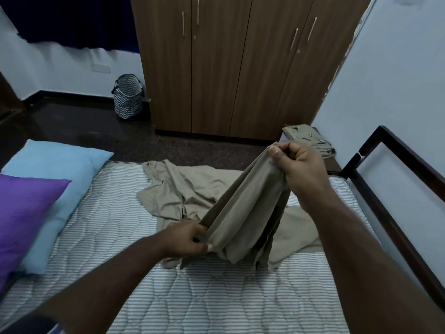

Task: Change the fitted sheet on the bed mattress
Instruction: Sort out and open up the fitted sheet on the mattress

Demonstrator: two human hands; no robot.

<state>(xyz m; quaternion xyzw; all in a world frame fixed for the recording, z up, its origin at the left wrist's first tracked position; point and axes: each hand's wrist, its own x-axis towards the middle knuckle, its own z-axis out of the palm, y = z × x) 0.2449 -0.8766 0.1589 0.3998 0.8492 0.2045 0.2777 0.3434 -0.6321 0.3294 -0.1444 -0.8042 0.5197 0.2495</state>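
Observation:
A beige fitted sheet [243, 213] lies partly bunched on the bare striped quilted mattress [192, 297]. My right hand [297, 160] grips a gathered edge of the sheet and holds it raised above the bed. My left hand [186, 239] pinches the lower end of the same fold near the mattress surface. The cloth stretches as a slanted band between both hands. The rest of the sheet spreads in wrinkles behind and to the right of my hands.
A purple pillow [24, 213] and a light blue pillow [60, 169] lie at the left. A second folded beige cloth [310, 138] sits beyond the bed. A wooden wardrobe [228, 68], a patterned basket [127, 96] and the dark bed frame [397, 213] surround the bed.

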